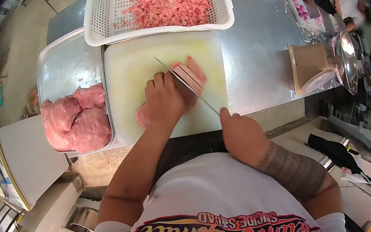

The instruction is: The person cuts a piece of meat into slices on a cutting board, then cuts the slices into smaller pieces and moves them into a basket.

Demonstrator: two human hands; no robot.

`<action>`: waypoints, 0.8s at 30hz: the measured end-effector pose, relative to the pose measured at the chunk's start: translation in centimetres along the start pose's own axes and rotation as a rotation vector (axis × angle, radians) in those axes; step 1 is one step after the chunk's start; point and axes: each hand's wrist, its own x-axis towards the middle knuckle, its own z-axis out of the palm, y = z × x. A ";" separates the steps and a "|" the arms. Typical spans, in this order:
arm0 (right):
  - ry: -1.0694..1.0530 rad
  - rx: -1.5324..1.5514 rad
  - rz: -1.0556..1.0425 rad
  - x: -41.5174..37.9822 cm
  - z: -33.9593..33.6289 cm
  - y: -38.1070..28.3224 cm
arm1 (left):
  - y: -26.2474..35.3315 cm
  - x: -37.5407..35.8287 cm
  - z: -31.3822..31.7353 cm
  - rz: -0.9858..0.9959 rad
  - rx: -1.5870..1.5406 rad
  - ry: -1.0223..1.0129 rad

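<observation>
Head view | left fingers, slightly bent, press the meat on my white cutting board | right fingers wrap the knife handle | best with fingertips tucked clear of the edge, strokes even.

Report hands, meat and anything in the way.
Right hand gripping knife. Left hand on partly sliced meat, fingers close to blade. No other tools on cutting board.

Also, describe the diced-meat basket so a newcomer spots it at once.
On the metal table, find the pale cutting board. The white perforated basket sits along its far edge. It holds pink meat cubes; the metal tray at left holds large chunks.
</observation>
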 end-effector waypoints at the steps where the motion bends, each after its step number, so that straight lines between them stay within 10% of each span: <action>1: -0.033 -0.012 0.026 -0.7 0.2 0.5 | 0.3 0.2 0.0 0.018 -0.003 0.054; 7: 0.198 -0.040 -0.068 5.8 5.2 1.8 | -0.2 0.6 -1.4 -0.010 -0.073 -0.066; 10: 0.222 -0.005 -0.064 4.2 3.1 1.4 | -1.3 4.0 -3.6 -0.536 -0.662 -0.166; 13: 0.198 0.029 -0.053 -0.2 0.6 1.1 | -2.4 7.9 -3.7 -0.426 -1.063 0.420; 24: 0.055 -0.019 -0.032 -2.4 -2.1 -0.3 | 1.3 11.9 -3.7 -0.484 -1.134 0.135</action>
